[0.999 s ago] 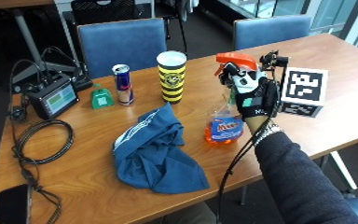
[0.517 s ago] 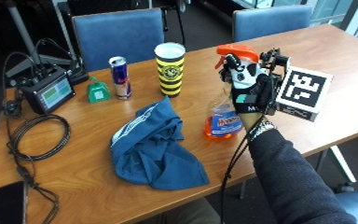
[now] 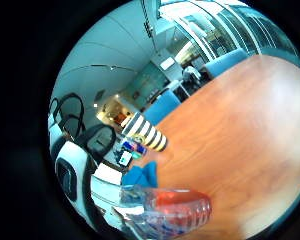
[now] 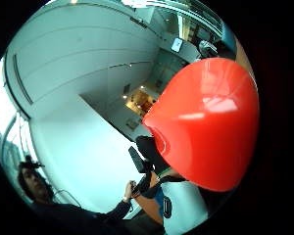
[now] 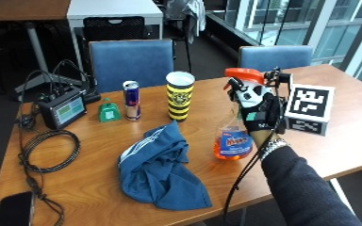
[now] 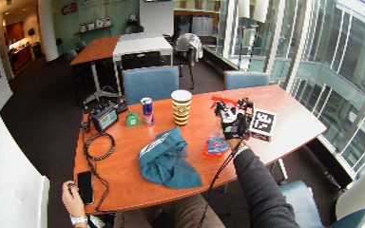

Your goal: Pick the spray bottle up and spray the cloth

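Note:
A spray bottle with an orange trigger head and orange liquid stands upright at the table's right. My gloved right hand grips its neck just under the head, fingers curled round it. The nozzle points left, toward the cloth. I cannot tell whether its base touches the tabletop. The blue cloth lies crumpled on the table left of the bottle. The wide outside view shows the same hand, bottle and cloth. The orange head fills the thumb side view. The bottle's body sits close in the little finger side view.
Behind the cloth stand a yellow-and-black striped cup, a drink can and a small green bell. A small monitor, a coiled cable and a phone occupy the left end. Two blue chairs stand behind the table.
The outside camera has shifted. My hand keeps its hold on the bottle's neck; the cloth has not moved.

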Motion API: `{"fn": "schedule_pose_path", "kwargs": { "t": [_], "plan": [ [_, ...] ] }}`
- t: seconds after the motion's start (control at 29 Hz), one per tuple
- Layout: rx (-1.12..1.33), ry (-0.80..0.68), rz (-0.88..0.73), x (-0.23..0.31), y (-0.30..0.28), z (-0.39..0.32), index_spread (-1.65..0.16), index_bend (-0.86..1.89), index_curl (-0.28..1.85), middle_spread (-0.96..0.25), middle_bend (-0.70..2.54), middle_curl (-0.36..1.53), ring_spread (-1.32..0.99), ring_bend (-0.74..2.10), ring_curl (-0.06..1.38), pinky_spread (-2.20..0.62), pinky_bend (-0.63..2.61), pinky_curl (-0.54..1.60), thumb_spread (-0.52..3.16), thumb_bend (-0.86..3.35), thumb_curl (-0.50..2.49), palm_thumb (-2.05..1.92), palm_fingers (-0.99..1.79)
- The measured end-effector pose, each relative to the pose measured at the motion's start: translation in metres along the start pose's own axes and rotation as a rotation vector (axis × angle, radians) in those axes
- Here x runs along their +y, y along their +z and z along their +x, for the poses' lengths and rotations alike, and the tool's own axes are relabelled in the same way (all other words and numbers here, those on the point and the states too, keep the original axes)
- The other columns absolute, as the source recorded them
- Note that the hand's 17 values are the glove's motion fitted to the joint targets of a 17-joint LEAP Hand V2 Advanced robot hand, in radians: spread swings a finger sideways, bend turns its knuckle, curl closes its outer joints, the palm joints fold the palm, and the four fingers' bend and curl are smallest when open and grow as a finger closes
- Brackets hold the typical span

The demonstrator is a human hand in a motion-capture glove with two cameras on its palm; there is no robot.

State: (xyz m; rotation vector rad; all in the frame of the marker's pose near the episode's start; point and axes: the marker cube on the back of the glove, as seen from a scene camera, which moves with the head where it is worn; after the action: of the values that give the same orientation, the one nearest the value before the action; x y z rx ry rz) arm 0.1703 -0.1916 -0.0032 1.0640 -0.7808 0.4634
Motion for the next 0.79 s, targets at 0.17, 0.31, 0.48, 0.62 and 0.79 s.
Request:
{"fn": "schedule_pose_path", "kwargs": {
  "t": [0.17, 0.31, 0.48, 0.62, 0.79],
  "plan": [
    [0.052, -0.074, -0.108, -0.018, -0.014, -0.022, -0.29, 0.35, 0.47, -0.24, 0.58, 0.46, -0.26, 0.64, 0.43, -0.34, 0.42, 0.39, 0.9, 0.0, 0.33, 0.49, 1.44],
    [0.117, -0.169, -0.184, -0.031, -0.021, -0.045, -0.29, 0.34, 0.46, -0.24, 0.58, 0.46, -0.26, 0.64, 0.43, -0.33, 0.43, 0.39, 0.89, 0.01, 0.34, 0.58, 1.43],
    [0.192, -0.302, -0.329, -0.041, -0.026, -0.077, -0.3, 0.29, 0.46, -0.24, 0.58, 0.46, -0.26, 0.66, 0.43, -0.35, 0.46, 0.39, 0.9, 0.01, 0.36, 0.66, 1.42],
    [0.251, -0.382, -0.459, -0.043, -0.026, -0.096, -0.3, 0.26, 0.45, -0.24, 0.58, 0.46, -0.25, 0.66, 0.43, -0.36, 0.47, 0.4, 0.91, 0.02, 0.37, 0.73, 1.42],
    [0.339, -0.465, -0.601, -0.038, -0.02, -0.105, -0.3, 0.23, 0.45, -0.25, 0.57, 0.46, -0.25, 0.66, 0.43, -0.36, 0.49, 0.4, 0.91, 0.03, 0.39, 0.82, 1.41]
  ]
}}
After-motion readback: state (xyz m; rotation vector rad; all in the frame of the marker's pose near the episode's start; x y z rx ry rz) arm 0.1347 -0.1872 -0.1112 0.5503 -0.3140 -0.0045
